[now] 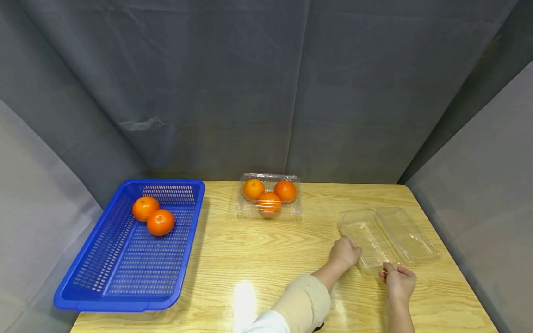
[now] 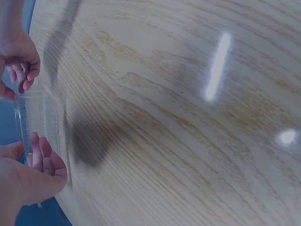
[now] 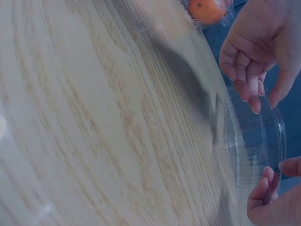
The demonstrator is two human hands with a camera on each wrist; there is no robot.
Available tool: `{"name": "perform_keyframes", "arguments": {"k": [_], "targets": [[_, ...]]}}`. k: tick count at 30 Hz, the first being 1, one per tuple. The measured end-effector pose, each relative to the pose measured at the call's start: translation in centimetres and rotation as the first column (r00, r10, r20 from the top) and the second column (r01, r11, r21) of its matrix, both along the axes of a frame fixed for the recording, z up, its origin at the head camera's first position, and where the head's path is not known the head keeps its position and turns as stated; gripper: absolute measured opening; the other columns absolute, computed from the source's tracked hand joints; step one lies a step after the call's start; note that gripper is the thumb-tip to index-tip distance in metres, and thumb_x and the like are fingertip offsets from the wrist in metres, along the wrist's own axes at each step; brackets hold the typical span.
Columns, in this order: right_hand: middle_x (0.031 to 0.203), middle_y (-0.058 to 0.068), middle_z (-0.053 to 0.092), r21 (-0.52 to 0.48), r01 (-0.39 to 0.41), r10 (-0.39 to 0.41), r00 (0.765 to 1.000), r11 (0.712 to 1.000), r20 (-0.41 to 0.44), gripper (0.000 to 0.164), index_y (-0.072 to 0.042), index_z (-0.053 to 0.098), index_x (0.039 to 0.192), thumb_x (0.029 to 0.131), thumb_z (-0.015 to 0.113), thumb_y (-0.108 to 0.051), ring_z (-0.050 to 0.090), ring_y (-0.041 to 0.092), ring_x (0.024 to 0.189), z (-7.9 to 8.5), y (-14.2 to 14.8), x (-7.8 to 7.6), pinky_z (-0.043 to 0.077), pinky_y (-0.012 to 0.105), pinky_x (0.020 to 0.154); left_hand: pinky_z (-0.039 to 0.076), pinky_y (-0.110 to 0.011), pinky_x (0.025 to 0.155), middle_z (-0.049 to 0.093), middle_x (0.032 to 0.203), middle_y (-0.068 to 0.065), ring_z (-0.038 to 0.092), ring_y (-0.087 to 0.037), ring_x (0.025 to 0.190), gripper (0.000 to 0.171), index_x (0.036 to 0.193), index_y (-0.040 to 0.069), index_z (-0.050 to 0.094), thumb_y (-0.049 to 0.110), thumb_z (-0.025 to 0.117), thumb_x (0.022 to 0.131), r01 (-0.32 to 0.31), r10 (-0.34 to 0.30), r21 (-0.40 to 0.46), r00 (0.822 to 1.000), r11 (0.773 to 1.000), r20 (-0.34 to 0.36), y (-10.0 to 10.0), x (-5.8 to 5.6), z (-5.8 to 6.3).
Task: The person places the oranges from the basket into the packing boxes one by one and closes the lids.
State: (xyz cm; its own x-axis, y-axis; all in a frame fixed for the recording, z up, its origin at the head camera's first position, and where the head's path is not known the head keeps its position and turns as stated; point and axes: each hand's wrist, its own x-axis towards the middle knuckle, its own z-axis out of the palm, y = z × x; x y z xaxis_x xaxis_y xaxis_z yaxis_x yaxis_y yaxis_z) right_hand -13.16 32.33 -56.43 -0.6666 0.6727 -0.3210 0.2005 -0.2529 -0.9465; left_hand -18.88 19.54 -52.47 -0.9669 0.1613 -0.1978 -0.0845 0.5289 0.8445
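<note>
An unfolded clear plastic clamshell container [image 1: 366,231] lies at the right side of the wooden table, its lid [image 1: 405,233] laid back to the right. At its near left corner, my left hand [image 1: 345,252] pinches the rim between thumb and fingers. My right hand [image 1: 399,281] pinches the front rim near the hinge. In the right wrist view, the container's ribbed wall [image 3: 242,136] shows between the two hands, with the thumbs on the outer side of the rim. No fruit lies in this container.
Behind, near the table's back edge, a second clear clamshell [image 1: 238,208] holds three oranges [image 1: 269,205]. On the left stands a blue plastic basket [image 1: 189,240] with two oranges [image 1: 160,222] in it. Grey cloth [image 1: 233,92] hangs behind and beside the table.
</note>
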Motion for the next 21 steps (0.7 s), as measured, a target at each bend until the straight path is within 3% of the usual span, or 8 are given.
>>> {"name": "perform_keyframes", "arguments": {"k": [3,7,13,18,21], "targets": [[0.062,-0.007,0.057,-0.054,0.034,-0.035,0.999,0.998,-0.015,0.042,-0.013,0.022,0.104,0.082,0.058,-0.004,0.055,0.003,0.045,-1.7,0.9,-0.5,0.047,0.014,0.047,0.021,-0.021,0.038,0.026,0.044,0.007,0.025,-0.009,0.04,0.041,0.05,0.016,0.032,0.019,0.061,0.079,0.004,-0.004,0.011,1.0,1.0,0.008,-0.2,0.1,-0.1],[0.06,-0.004,0.06,-0.101,0.083,-0.089,0.994,0.991,-0.059,0.044,-0.013,0.023,0.103,0.08,0.059,-0.001,0.058,0.005,0.046,-3.9,1.9,-1.3,0.048,0.016,0.045,0.019,-0.021,0.037,0.024,0.043,0.007,0.023,-0.009,0.039,0.042,0.049,0.017,0.029,0.017,0.06,0.078,0.006,-0.006,0.018,1.0,1.0,0.012,-0.5,0.2,-0.3],[0.059,-0.003,0.059,-0.091,0.063,-0.067,0.997,0.994,-0.041,0.043,-0.011,0.026,0.105,0.079,0.057,0.003,0.058,0.006,0.047,-3.5,1.6,-1.2,0.046,0.016,0.044,0.019,-0.021,0.036,0.024,0.042,0.007,0.022,-0.009,0.038,0.04,0.048,0.016,0.031,0.017,0.06,0.076,0.005,-0.005,-0.008,1.0,1.0,0.02,-0.9,0.1,-0.8],[0.059,0.0,0.06,-0.094,0.032,-0.038,0.997,0.995,-0.065,0.041,-0.012,0.026,0.1,0.077,0.055,0.004,0.058,0.007,0.046,-3.4,1.4,-0.9,0.045,0.016,0.043,0.035,-0.026,0.045,0.045,0.059,0.002,0.04,-0.014,0.05,0.017,0.079,0.01,0.05,0.02,0.064,0.074,0.001,-0.001,-0.001,0.997,1.0,0.074,-1.5,-0.3,-0.8],[0.061,0.0,0.061,-0.095,0.008,-0.012,0.999,0.995,-0.046,0.042,-0.014,0.025,0.101,0.078,0.055,0.004,0.059,0.007,0.049,-3.2,1.3,-0.7,0.045,0.016,0.044,0.047,-0.03,0.06,0.06,0.082,-0.008,0.057,-0.021,0.07,0.044,0.109,0.001,0.051,0.022,0.065,0.073,-0.011,0.01,0.01,0.996,1.0,0.093,-1.8,-0.6,-0.7]]}}
